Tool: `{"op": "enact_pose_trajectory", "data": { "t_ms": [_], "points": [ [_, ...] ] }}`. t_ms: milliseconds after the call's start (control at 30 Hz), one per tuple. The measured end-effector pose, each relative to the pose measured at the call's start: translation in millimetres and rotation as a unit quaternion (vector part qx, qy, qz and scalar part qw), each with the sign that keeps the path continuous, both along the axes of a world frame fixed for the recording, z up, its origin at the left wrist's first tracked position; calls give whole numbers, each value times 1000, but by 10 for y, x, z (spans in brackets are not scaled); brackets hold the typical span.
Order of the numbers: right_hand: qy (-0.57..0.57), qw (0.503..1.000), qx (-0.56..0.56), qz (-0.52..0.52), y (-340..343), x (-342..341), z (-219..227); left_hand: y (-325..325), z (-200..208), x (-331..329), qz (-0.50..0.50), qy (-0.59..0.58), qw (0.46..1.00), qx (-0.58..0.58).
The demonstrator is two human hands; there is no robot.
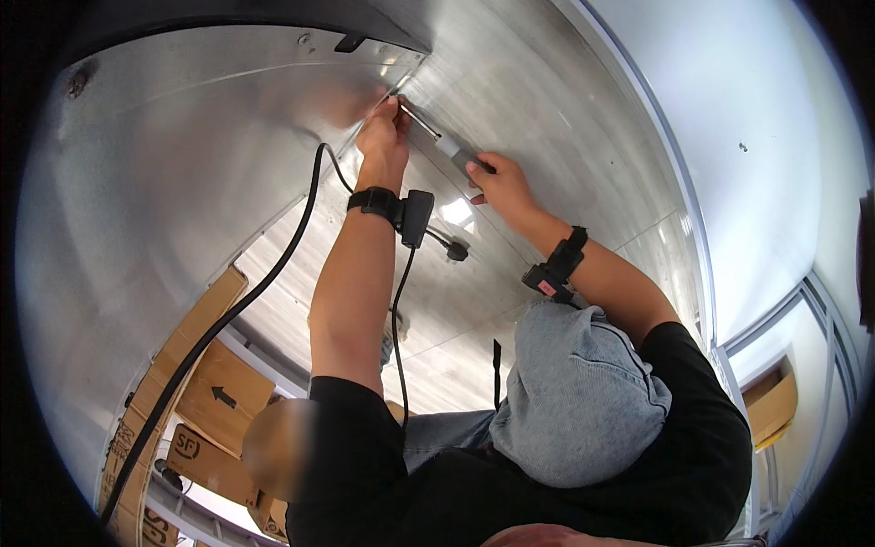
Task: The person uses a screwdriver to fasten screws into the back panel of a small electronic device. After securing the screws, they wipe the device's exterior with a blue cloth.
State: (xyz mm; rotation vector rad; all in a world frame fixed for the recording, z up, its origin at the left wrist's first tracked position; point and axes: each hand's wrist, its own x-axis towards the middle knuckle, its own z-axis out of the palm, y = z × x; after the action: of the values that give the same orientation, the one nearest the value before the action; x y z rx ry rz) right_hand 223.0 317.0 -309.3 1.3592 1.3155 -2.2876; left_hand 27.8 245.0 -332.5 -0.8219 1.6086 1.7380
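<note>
My right hand is wrapped round the grey and black handle of a screwdriver. Its thin metal shaft slants up and left to the lower edge of a large silvery metal panel. At that edge, close by the tip, the fingers of my left hand are pinched together; what they hold, if anything, is too small to make out. The tip itself is partly hidden by those fingers. Both wrists carry strapped black devices, and a thin cable runs down from the left one.
A thick black cable curves down along the panel. On the pale wood-look floor lies a black plug. Cardboard boxes stand at lower left. A white wall rises at the right. My bent knee is below the right forearm.
</note>
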Motion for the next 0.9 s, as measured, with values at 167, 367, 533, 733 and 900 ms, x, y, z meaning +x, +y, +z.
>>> {"op": "enact_pose_trajectory", "data": {
  "t_ms": [167,367,533,733,900],
  "points": [
    [-33,989,141,-23,-156,-13,-273,64,139,156,-63,16,998,-9],
    [-101,992,-44,-57,-15,-162,-18,-43,265,365,-213,-28,976,21],
    [-49,995,-81,-33,52,-117,-21,18,285,321,-217,-32,974,-57],
    [50,928,367,-29,-279,34,-356,54,218,346,-161,-24,985,-49],
    [-40,995,25,-83,-116,-71,-93,21,326,402,-215,-34,976,-23]
  ]
}}
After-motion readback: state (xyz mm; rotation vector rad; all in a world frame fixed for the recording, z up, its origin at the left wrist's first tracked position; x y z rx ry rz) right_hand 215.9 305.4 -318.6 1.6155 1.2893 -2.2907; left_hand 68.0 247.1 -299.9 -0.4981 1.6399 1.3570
